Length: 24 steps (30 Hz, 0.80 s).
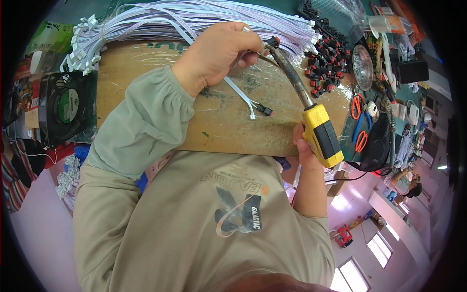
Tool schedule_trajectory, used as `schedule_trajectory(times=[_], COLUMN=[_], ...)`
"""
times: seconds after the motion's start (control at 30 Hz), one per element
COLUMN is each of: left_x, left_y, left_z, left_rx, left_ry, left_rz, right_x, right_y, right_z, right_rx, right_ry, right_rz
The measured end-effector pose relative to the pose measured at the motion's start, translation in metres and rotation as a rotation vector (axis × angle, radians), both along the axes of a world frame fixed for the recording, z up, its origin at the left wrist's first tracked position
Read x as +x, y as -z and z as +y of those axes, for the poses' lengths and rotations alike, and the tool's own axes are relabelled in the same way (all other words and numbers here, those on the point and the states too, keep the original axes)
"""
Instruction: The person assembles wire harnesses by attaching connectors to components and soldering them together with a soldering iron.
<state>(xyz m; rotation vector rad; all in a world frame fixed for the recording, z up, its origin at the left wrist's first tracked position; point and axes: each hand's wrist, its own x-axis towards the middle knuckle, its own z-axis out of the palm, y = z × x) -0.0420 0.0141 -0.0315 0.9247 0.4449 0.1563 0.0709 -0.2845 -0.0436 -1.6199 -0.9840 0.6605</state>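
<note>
My right hand (307, 148) grips a soldering gun (323, 135) with a yellow and black handle and a long, dark metal barrel. Its barrel reaches up and left to the fingers of my left hand (219, 52). Those fingers are pinched on a flat white ribbon cable (235, 91), whose lower end hangs over the board with a white plug and a black connector (264, 110). Close to the barrel's tip is another small black connector (274, 42); whether it touches the tip I cannot tell. My left fingers partly hide the cable's upper end.
A thick bundle of white ribbon cables (146, 22) lies across the back of the cardboard-covered work surface (141, 73). Small black and red connectors (323, 68) are heaped at right, beside a metal dish (362, 67) and orange-handled scissors (356, 106). A black fan (65, 104) stands at left.
</note>
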Motion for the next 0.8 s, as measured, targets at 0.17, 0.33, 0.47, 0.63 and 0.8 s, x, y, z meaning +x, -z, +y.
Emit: schedule_trajectory(times=[0.17, 0.33, 0.47, 0.63, 0.8], left_x=[-0.001, 0.0, 0.001, 0.002, 0.0], left_y=[-0.002, -0.004, -0.002, -0.001, -0.012], left_z=[-0.001, -0.004, -0.005, -0.006, -0.006], left_rx=[0.016, 0.005, 0.005, 0.039, 0.179], left_ry=[-0.009, -0.036, -0.056, -0.025, 0.121], left_rz=[-0.019, 0.004, -0.012, 0.024, 0.009], right_x=[-0.008, -0.005, -0.017, -0.021, -0.002], right_y=[-0.001, 0.005, -0.011, -0.047, -0.042], right_z=[0.004, -0.006, 0.004, 0.036, 0.066], right_rx=[0.075, 0.145, 0.182, 0.229, 0.04], right_ry=[0.057, 0.154, 0.103, 0.213, 0.311], right_rz=[0.295, 0.708, 0.494, 0.3, -0.191])
